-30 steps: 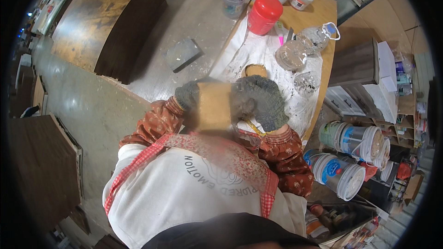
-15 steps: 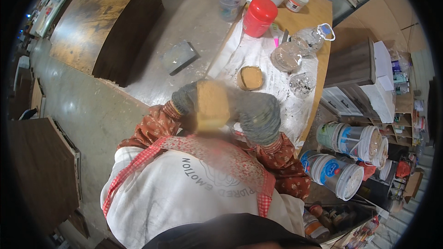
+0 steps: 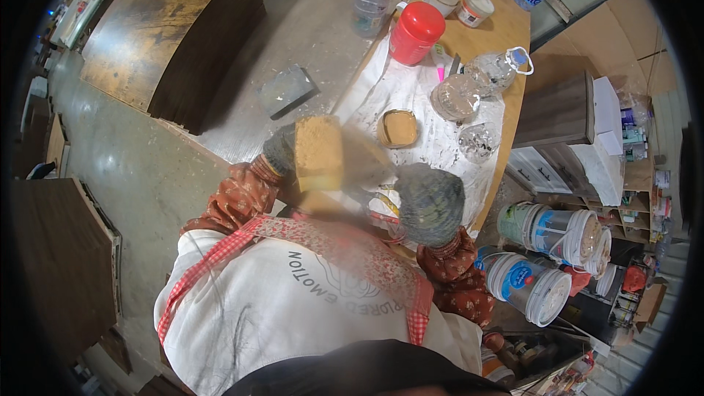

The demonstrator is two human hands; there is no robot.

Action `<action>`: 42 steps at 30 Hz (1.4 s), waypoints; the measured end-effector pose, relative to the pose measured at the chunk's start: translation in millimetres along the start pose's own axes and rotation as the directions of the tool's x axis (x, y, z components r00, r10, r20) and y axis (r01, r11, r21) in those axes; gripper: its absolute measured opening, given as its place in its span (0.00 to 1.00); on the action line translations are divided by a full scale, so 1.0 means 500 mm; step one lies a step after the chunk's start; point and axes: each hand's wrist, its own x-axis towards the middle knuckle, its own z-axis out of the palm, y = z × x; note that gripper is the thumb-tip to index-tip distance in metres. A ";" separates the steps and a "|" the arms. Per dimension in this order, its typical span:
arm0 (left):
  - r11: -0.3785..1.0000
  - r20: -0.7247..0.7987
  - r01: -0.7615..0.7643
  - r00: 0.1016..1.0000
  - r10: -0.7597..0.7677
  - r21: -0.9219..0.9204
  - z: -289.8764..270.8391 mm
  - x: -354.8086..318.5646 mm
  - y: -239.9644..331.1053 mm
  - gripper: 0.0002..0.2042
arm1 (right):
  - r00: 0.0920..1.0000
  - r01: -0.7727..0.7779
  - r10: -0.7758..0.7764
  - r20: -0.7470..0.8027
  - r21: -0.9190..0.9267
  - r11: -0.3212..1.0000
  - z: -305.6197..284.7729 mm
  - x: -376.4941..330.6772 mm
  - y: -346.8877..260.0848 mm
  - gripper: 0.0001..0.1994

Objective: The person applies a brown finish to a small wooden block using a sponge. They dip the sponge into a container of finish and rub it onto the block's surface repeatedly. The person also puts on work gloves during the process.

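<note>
My left hand (image 3: 279, 151), in a grey knit glove, grips a tan rectangular block (image 3: 318, 148) by its left side, in front of my chest. The block has a mottled yellow-brown upper face and a paler front face. To its right, my right hand (image 3: 430, 204) wears the same kind of glove and looks curled, its fingertips hidden. A smeared brownish shape (image 3: 364, 158) spans the gap between that hand and the block; what it is cannot be made out. Beyond my hands, a cut-off container (image 3: 398, 129) holding light brown matter rests on a stained white sheet (image 3: 359, 97).
A grey block (image 3: 287, 92) lies on the table ahead. Far left stands a stack of curved brown boards (image 3: 169, 37). A red-lidded jar (image 3: 416, 33), plastic bottles (image 3: 372, 0) and cut bottle pieces (image 3: 480, 141) crowd the right. Several buckets (image 3: 529, 287) stand right of me.
My right hand has moved right and slightly down, away from the block. The left hand has shifted the block a little left and farther from my body.
</note>
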 end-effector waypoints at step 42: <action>0.922 -0.129 0.189 0.961 -0.245 -0.338 -0.026 -0.010 0.037 0.31 | 0.913 -0.233 0.258 -0.315 0.113 0.966 0.009 -0.042 -0.010 0.12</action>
